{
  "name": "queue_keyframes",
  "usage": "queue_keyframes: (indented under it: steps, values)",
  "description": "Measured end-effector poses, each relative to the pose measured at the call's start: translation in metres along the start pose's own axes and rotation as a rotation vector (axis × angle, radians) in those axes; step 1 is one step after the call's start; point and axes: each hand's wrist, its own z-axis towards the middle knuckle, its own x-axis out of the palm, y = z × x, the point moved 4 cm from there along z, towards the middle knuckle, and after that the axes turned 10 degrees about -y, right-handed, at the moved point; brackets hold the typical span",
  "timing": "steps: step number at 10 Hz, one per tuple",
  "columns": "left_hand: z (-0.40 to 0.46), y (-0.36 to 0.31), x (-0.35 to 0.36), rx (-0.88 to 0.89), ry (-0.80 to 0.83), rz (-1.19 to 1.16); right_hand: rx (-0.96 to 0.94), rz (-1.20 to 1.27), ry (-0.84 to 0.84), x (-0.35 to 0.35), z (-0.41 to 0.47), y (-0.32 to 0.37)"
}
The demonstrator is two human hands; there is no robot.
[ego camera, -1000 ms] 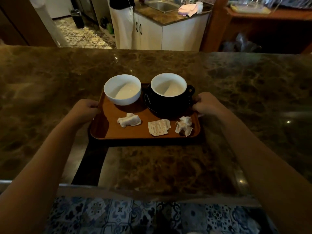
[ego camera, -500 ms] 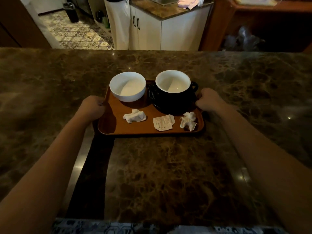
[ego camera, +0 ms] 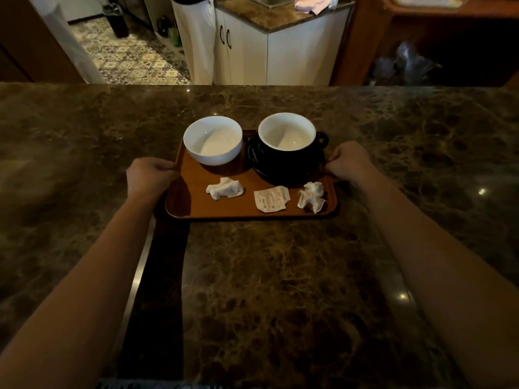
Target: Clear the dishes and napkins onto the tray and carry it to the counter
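Left hand [ego camera: 148, 178] and right hand [ego camera: 349, 161] grip the tray [ego camera: 247, 206] sides. It holds a bowl [ego camera: 213, 140], cup [ego camera: 289, 141], napkins [ego camera: 224, 188]

Beyond the dark marble desk [ego camera: 280, 276], we see a white cabinet [ego camera: 295, 51], with patterned floor tiles [ego camera: 126, 60] to its left.

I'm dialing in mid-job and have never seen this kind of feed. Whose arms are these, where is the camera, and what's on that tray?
There is no machine: a person wears one wide-angle camera on the head, looking forward and down. The left hand and right hand grip the short edges of a brown tray on a marble counter. On the tray stand a white bowl and a black cup on a dark saucer, with two crumpled napkins and a paper slip nearer the person.
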Motion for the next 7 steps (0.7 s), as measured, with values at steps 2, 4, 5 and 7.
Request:
queue_keyframes:
  steps: [2,4,5,7]
  values:
    - [0.0,0.007,0.0,-0.011,-0.008,-0.028,0.002,0.051,-0.029,0.001,-0.007,-0.006]
    - [-0.008,0.006,-0.001,0.025,0.023,-0.034,-0.038,0.03,-0.022,-0.002,-0.014,-0.005]
    - [-0.015,0.009,-0.006,0.03,0.088,-0.025,-0.062,-0.012,0.035,-0.007,-0.018,-0.005]
    - [-0.036,0.029,-0.032,0.089,0.198,0.047,-0.224,-0.181,-0.03,-0.022,-0.042,-0.004]
